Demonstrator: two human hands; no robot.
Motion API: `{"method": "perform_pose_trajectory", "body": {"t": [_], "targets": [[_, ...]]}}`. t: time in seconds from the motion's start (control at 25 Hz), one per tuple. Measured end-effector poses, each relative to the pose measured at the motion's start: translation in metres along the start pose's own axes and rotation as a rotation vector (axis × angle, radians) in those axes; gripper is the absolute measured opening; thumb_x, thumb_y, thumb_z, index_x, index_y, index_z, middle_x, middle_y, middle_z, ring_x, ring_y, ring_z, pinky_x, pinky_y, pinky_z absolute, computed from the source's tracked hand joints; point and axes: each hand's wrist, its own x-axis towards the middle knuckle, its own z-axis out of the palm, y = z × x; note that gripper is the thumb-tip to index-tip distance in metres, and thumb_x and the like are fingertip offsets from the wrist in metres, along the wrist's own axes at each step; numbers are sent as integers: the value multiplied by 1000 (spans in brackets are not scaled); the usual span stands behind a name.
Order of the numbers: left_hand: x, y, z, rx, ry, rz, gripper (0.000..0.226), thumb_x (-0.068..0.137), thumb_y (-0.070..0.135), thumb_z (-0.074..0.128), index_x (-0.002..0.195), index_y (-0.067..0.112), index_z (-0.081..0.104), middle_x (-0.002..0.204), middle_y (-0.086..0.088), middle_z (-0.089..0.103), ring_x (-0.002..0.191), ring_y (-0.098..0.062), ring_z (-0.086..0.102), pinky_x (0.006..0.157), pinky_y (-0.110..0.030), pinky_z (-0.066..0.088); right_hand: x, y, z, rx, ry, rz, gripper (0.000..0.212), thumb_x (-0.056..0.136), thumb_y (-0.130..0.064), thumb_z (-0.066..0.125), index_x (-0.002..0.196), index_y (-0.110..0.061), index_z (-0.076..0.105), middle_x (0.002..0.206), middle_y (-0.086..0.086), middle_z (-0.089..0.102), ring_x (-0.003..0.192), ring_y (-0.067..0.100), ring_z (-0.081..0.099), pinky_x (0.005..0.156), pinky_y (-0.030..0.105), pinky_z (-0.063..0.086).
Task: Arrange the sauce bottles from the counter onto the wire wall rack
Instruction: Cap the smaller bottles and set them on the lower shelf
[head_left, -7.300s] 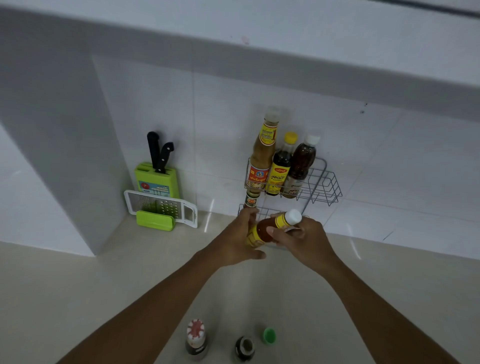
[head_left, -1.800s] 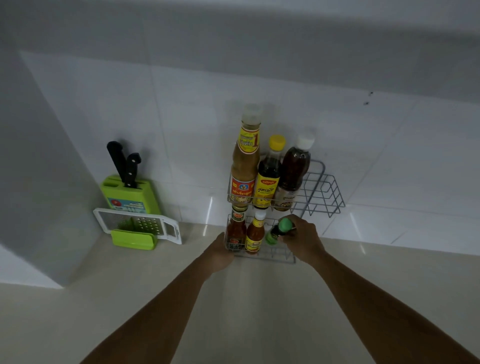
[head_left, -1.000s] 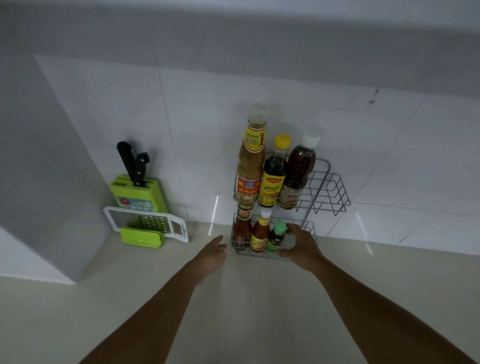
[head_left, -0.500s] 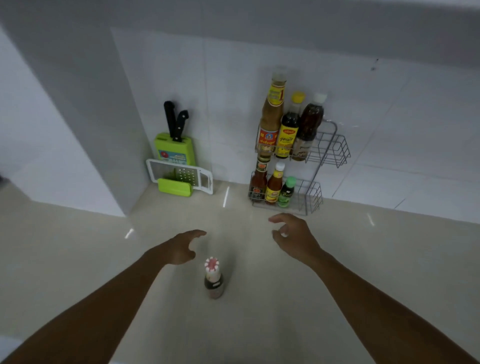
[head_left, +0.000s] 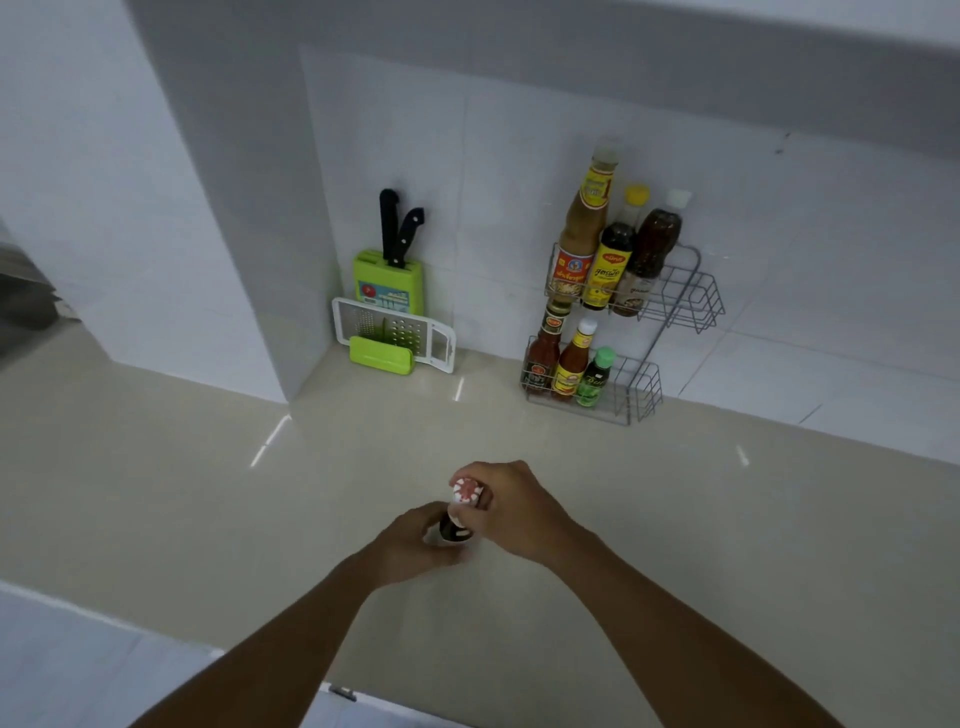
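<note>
Right hand (head_left: 511, 512): fingers curled round the neck of the dark bottle (head_left: 457, 522), under its red-and-white cap.
Left hand (head_left: 415, 545): wrapped round the bottle's lower body.
Bottle: upright, mid-counter (head_left: 727, 519), well apart from the rack.
Wire rack (head_left: 675, 306): three bottles per tier, against the tiled wall.
Left of rack: green knife block (head_left: 387, 283), grater (head_left: 395, 332).

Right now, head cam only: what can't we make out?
- Red-and-white-capped bottle: body and label hidden by the left hand and right hand; whether its base touches the counter can't be told.
- Labels of bottles on the wire rack: text too small and dim to read.
- Knife blades: hidden inside the green knife block.
- Dark object at the left edge: cut off, unidentifiable.
</note>
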Motion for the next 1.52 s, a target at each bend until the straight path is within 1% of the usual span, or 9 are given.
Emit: {"method": "perform_pose_trajectory", "body": {"t": [0.12,0.24,0.36,0.48,0.6,0.76,1.04,1.32,1.52], "targets": [[-5,20,10,-98,137,53,40,69,46,81,102,34,60,93,10,69,82,-3,63,77,-25,53,-5,-8,-17,196,208,83,25,73,-34,79,95,-22,78,84,-5,79,76,10,75,75,39,63],[-11,53,-3,-132,166,175,29,69,21,79,90,27,61,72,6,61,60,-9,56,58,-28,47,-8,-24,-54,294,173,105,26,79,-41,80,89,-18,73,75,5,78,63,19,76,65,42,64],[-18,95,-24,-177,-6,210,29,65,4,68,74,32,64,60,-2,57,50,-21,54,49,-31,45,-8,-28,-96,-359,177,-184,46,90,-65,48,78,-22,57,67,0,62,59,16,57,52,35,49],[-22,133,-34,-96,-121,241,29,65,4,66,70,32,63,54,3,60,47,-20,56,51,-28,48,-10,-29,-116,-602,350,-389,44,97,-46,32,63,-20,44,54,-4,46,48,18,40,46,28,31],[-20,156,-29,89,60,261,22,66,21,73,77,34,60,60,7,60,55,-18,60,51,-25,46,-13,-30,-118,-567,490,-177,41,89,-41,25,58,-21,43,53,-3,41,51,19,39,47,25,19],[-10,177,-13,786,535,268,38,67,48,64,100,30,56,83,2,71,77,-27,68,67,-31,52,-14,-18,-125,-254,459,363,49,92,-44,23,69,-15,55,73,8,58,72,27,55,57,29,37],[-2,206,-17,-53,-164,178,20,65,11,72,78,24,63,64,-5,66,50,-18,60,55,-33,54,-31,-18,-170,-453,449,-40,54,99,-49,30,53,-23,41,49,-4,41,51,13,42,48,27,24],[26,215,20,750,474,360,45,68,48,67,110,34,56,94,5,72,84,-22,69,70,-29,51,-34,14,-163,-276,606,411,47,90,-42,23,62,-17,50,63,4,52,65,22,50,52,29,30],[49,223,39,182,208,276,44,62,37,76,101,31,58,90,5,69,76,-15,68,65,-30,59,-37,30,-188,191,442,192,34,97,-52,55,81,-23,55,64,-5,57,52,3,52,51,22,39]]}}
